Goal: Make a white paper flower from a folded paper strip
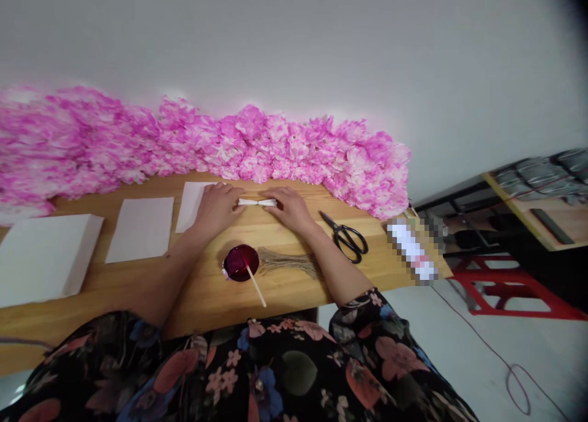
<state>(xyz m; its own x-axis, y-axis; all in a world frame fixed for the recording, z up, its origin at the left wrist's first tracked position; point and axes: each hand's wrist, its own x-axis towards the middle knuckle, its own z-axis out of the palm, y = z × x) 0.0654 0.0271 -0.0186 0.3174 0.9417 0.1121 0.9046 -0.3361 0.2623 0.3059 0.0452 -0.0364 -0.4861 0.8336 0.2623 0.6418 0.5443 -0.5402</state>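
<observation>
A narrow strip of folded white paper [250,202], pinched in at its middle, lies level between my two hands over the wooden table. My left hand [219,206] grips its left end with closed fingers, and my right hand [290,209] grips its right end the same way. Below them stands a small bowl of dark red liquid [236,259] with a pale wooden stick [256,287] leaning out of it. A bundle of thin brown strings [287,261] lies right of the bowl, partly behind my right forearm. Black-handled scissors [348,235] rest further right.
Pink and white paper flowers [257,143] are heaped along the wall. On the left of the table [206,302] lie a thick white paper stack [39,256], a thinner stack [141,229] and another sheet [187,204]. A red plastic stool [509,290] stands at right.
</observation>
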